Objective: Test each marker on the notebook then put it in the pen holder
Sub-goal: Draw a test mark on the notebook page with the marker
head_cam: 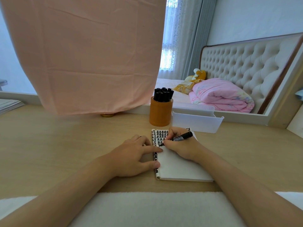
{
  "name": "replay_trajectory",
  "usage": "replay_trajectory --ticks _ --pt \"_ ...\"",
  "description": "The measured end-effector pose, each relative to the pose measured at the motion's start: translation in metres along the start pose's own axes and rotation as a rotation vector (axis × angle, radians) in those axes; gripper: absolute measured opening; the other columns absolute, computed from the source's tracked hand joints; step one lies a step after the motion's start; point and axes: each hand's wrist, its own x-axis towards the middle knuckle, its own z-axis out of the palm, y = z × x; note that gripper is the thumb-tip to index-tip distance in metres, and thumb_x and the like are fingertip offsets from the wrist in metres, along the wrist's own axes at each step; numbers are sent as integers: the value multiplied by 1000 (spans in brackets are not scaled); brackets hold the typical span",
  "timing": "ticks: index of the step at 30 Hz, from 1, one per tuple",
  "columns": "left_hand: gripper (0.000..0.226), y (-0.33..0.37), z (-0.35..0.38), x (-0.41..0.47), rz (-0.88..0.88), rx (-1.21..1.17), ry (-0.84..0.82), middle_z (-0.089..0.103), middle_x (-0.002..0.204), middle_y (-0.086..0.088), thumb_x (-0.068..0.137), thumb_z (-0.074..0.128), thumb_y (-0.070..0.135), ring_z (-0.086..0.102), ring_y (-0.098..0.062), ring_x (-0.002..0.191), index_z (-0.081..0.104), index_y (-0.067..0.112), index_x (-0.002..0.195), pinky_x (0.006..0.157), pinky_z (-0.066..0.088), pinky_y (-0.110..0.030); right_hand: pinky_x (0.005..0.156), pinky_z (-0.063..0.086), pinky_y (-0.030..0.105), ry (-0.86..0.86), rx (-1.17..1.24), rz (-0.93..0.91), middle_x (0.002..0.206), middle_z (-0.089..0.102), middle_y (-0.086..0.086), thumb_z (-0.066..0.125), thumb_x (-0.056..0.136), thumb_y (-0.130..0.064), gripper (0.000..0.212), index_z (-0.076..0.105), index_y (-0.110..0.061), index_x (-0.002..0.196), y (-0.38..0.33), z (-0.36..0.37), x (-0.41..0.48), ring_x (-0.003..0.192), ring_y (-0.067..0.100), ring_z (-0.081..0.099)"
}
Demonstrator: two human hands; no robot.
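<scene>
A white notebook (177, 167) lies open on the wooden desk (65, 145), its upper part filled with rows of black marks. My right hand (182, 146) grips a black marker (182, 137) with its tip on the page beside those marks. My left hand (132, 154) rests flat on the desk, with its forefinger and thumb pressing the notebook's left edge. Behind the notebook stands an orange-brown pen holder (160, 112) with several black markers (163, 94) upright in it.
A clear plastic tray (196, 122) stands to the right of the pen holder. A pink cloth (85, 54) hangs down to the desk's back edge. A stack of papers (9, 104) sits at the far left. A white towel (155, 208) covers the desk's near edge.
</scene>
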Motion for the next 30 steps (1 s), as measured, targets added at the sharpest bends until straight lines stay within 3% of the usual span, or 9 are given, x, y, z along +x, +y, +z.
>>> replay_trajectory --ticks 14,20,24,27,30 --pt "58 -2 1 0 17 -9 27 38 124 19 87 41 74 29 0 117 36 55 141 95 27 -22 60 45 15 -44 1 -48 76 68 -5 77 81 -15 19 64 -23 69 3 0 1 70 2 59" --pt "58 -2 3 0 24 -2 29 38 125 20 87 40 75 30 0 115 35 56 141 93 27 -22 59 45 26 -25 38 9 79 68 9 72 81 -7 20 61 -18 68 3 -1 1 69 12 59" --pt "58 -3 2 0 32 16 47 38 124 21 87 40 75 31 1 115 36 56 141 94 29 -22 46 37 24 16 250 88 57 57 3 67 88 -8 19 57 -14 73 3 -4 0 48 12 47" --pt "57 -3 -2 -1 32 -29 85 44 120 20 88 40 72 36 1 113 38 52 141 95 36 -24 43 32 24 31 415 113 59 54 12 66 91 -10 22 57 -17 73 3 -6 -1 47 18 43" --pt "49 -12 -2 4 14 -115 257 51 108 18 92 38 61 43 0 105 45 44 138 91 41 -27 42 31 22 44 475 100 61 55 14 68 92 -13 17 64 -20 77 0 -9 -1 46 18 43"
